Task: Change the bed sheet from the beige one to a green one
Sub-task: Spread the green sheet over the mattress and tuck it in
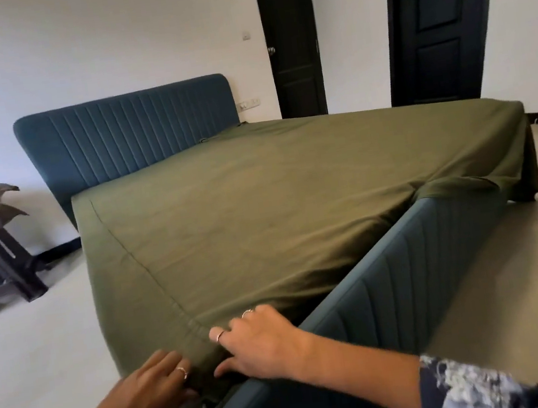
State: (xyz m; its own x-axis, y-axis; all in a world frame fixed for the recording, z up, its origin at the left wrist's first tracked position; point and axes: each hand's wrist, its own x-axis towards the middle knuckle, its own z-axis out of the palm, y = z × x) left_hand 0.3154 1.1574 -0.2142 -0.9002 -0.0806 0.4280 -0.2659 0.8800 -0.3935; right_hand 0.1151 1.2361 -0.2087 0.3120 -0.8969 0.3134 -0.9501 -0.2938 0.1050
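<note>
Hands work the near corner: the left hand (pixel 161 379) pinches the green sheet (pixel 261 205) while the right hand (pixel 259 343) lies spread on it, seemingly to tuck it behind the footboard (pixel 393 290). Beyond them it covers the mattress; far right, it hangs untucked.

Soft, even daylight fills the room, brightest on the white wall (pixel 99 37) behind the headboard (pixel 126 130). Shadows are faint, with no glare. The wide lens bows the dark doors (pixel 438 17) right of the headboard, and the frame's lower edge shows slight motion blur.
</note>
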